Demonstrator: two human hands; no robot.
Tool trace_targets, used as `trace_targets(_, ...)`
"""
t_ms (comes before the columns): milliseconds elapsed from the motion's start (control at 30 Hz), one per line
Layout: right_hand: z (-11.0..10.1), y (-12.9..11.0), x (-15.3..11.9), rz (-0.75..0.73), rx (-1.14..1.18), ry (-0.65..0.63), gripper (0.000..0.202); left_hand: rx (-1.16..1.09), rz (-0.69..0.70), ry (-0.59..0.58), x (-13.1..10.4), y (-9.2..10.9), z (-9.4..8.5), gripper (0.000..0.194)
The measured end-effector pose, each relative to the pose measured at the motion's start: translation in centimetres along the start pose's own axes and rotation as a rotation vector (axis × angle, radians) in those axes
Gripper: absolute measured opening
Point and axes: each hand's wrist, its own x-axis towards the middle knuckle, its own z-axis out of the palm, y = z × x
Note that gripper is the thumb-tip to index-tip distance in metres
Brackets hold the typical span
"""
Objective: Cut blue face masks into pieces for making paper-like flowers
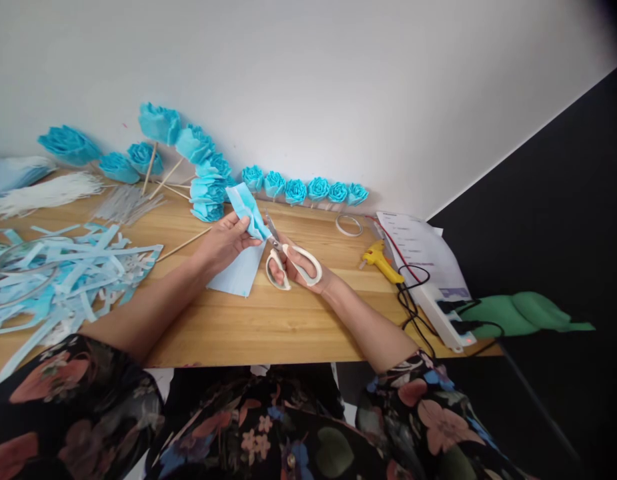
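My left hand (227, 241) pinches a folded light-blue sheet (249, 210) between thumb and fingers, holding it up over the table. White-handled scissors (302, 264) are in my right hand (293, 261), with thumb and fingers through the loops. The scissors' blades are parted at the lower right end of the blue sheet; whether they touch it is too small to tell. Beneath my hands, another pale-blue sheet (237, 270) lies flat on the wooden table (283, 333).
Blue paper flowers (295, 192) line the wall, some on sticks. Blue and white strips (73, 267) heap at the left. On the right are a tape ring (349, 225), a yellow glue gun (381, 262), a printed sheet (423, 250), a power strip (443, 317) and a green object (525, 313).
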Motion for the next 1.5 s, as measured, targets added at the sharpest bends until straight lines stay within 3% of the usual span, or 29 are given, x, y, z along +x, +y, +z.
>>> trace_targets(167, 0.23, -0.17, -0.06, 0.005, -0.002, 0.003, 0.041, 0.009, -0.023, -0.004, -0.15, -0.06, 0.14, 0.024)
trace_targets(533, 0.26, 0.03, 0.16, -0.027, 0.001, 0.046, 0.049, -0.049, -0.026, 0.120, 0.08, 0.23, 0.17, 0.014)
trace_targets(733, 0.32, -0.12, -0.05, -0.015, 0.000, 0.031, 0.061, -0.039, -0.006, 0.089, 0.01, 0.24, 0.24, 0.017)
trace_targets(933, 0.59, -0.31, -0.08, -0.003, -0.002, 0.051, 0.058, -0.033, 0.001, 0.032, -0.10, -0.27, 0.09, 0.021)
trace_targets(1133, 0.86, -0.37, 0.11, -0.017, -0.001, 0.081, 0.056, -0.063, -0.040, 0.118, -0.11, -0.03, 0.42, 0.013)
trace_targets(1500, 0.46, 0.61, 0.12, -0.103, 0.020, 0.068, 0.063, -0.092, -0.071, 0.152, -0.10, 0.25, 0.76, 0.012)
